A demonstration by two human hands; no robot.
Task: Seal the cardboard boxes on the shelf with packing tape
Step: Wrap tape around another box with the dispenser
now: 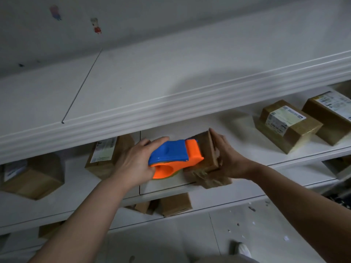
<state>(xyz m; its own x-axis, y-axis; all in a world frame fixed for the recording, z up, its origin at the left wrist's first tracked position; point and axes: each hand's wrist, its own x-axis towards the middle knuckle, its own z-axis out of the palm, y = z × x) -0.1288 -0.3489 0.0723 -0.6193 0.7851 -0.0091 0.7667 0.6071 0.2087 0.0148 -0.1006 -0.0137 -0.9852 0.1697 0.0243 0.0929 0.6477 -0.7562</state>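
My left hand (133, 164) grips a blue and orange tape dispenser (174, 158), whose orange front end presses against a small brown cardboard box (209, 154) at the front edge of the middle white shelf (256, 149). On the box's right side rests my right hand (229, 158), fingers flat against it and holding it steady. Crumpled brown tape or flap hangs at the box's lower front (209, 180).
Two labelled boxes (286, 126) (330, 114) sit to the right on the same shelf, two more (108, 154) (32, 177) to the left. A lower shelf holds further boxes (174, 205). The top shelf board (133, 88) overhangs. Scraps litter the floor (252, 215).
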